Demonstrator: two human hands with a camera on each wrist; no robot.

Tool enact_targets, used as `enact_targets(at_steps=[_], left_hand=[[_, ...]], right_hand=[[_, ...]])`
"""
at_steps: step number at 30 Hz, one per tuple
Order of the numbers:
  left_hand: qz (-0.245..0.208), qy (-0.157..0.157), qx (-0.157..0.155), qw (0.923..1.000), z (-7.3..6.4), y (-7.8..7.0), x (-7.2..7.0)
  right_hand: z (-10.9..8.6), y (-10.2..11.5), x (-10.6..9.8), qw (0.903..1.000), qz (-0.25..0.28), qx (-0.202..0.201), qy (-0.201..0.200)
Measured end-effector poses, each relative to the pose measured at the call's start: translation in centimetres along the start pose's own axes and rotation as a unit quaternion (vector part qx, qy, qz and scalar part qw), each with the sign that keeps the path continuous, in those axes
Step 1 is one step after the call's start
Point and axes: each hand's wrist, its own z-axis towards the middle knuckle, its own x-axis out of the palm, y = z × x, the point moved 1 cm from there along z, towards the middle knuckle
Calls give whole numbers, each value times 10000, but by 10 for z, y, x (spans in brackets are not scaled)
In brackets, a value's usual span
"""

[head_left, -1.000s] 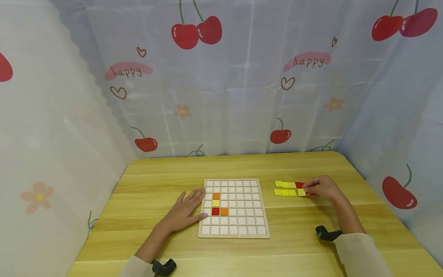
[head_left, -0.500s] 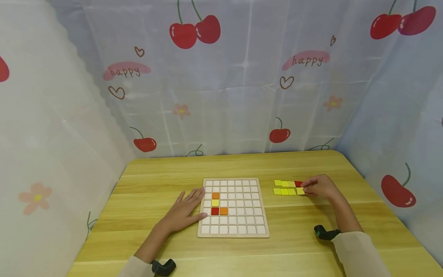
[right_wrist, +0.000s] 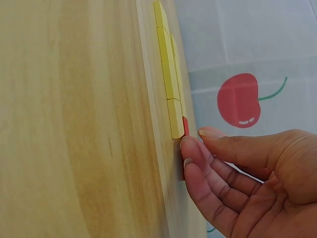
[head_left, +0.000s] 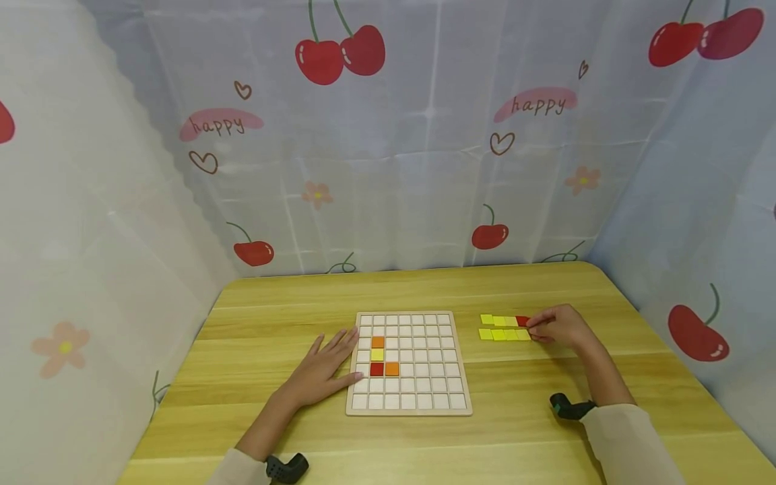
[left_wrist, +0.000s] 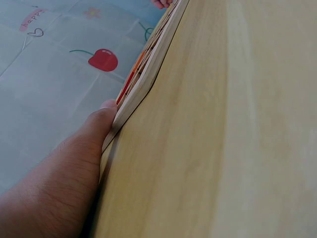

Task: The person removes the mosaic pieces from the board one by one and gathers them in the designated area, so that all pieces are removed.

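Note:
A pale wooden grid board (head_left: 408,412) lies on the table, with a red tile (head_left: 377,369), a yellow tile (head_left: 378,354) and two orange tiles (head_left: 392,369) in its cells. My left hand (head_left: 324,372) lies flat with fingers spread, fingertips and thumb on the board's left edge; the left wrist view shows the thumb at its side. To the right, several yellow tiles (head_left: 498,335) form a front row. My right hand (head_left: 560,327) has bent fingers at the row's right end, on a pale yellow tile (right_wrist: 175,119). Its fingertips partly hide red tiles (head_left: 522,321) behind.
Behind the front row runs a second row of yellow tiles (head_left: 497,320), ending in red. The wooden table (head_left: 412,444) reaches back to a cherry-printed curtain (head_left: 412,155), with more curtain at both sides. A dark device sits on each wrist.
The pale yellow tile at my right hand has slid left, closing the gap to the other tiles of the front row. My left hand stays in place on the board.

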Motion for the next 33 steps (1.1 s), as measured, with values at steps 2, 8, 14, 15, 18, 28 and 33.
enact_targets(at_steps=[2, 8, 14, 15, 18, 28, 33], left_hand=[[-5, -3, 7, 10000, 0, 0, 0], [10, 77, -54, 10000, 0, 2, 1], [-4, 67, -50, 10000, 1, 2, 2], [-10, 57, -41, 10000, 1, 2, 2], [-28, 45, -35, 10000, 0, 2, 2], [-46, -13, -21, 10000, -1, 0, 0], [-53, -38, 2, 10000, -1, 0, 0]], right_hand=[[0, 1, 0, 10000, 0, 16, 3], [0, 1, -1, 10000, 79, -7, 9], [-2, 5, -1, 9998, 60, -161, -20], [-3, 6, -1, 9998, 40, -177, -43], [-5, 11, 0, 9997, 44, -225, -99], [-10, 30, 5, 9991, 79, -361, -222], [-10, 36, 9, 9984, -80, -474, -288]])
